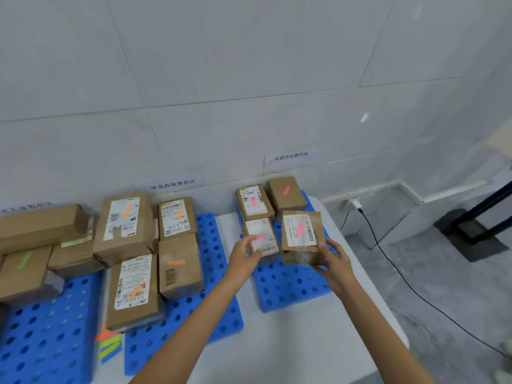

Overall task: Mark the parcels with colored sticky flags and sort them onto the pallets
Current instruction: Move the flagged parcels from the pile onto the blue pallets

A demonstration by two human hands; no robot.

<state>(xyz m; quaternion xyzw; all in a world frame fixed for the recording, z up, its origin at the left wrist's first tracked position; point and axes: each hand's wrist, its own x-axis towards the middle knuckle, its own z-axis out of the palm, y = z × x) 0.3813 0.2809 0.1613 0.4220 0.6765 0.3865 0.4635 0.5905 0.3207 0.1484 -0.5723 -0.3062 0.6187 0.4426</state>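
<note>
**Right pallet** (291,289): blue, perforated, lying on the white tabletop (304,347) below a wall label (291,157). It carries four brown parcels, each flagged pink. Two stand at the back by the wall and two in front.

**Small parcel** (261,238): front left of this pallet, white shipping label uppermost, pink flag (260,236) across it. The left hand (245,252) grips its near left corner with the thumb on top.

**Larger parcel** (302,234): just beside the small one, to its right, with the near end tipped up. Whether its far edge rests on the pallet cannot be told. The right hand (333,263) grasps the near right corner, fingers curled round it.

**Middle pallet** (213,245): four parcels flagged orange, well apart from both hands.

**Left pallet** (41,342): parcels flagged green, partly out of view.

**Sticky flags** (109,343): loose orange and green strips on the tabletop between the left and middle pallets.

**Step in hand** (judged): sorting, not marking — the two pink-flagged parcels are being seated in the front row of the right pallet.

**Next move calls for**: laying the larger parcel flat and square against its neighbour without shoving the back row, then freeing both hands.
</note>
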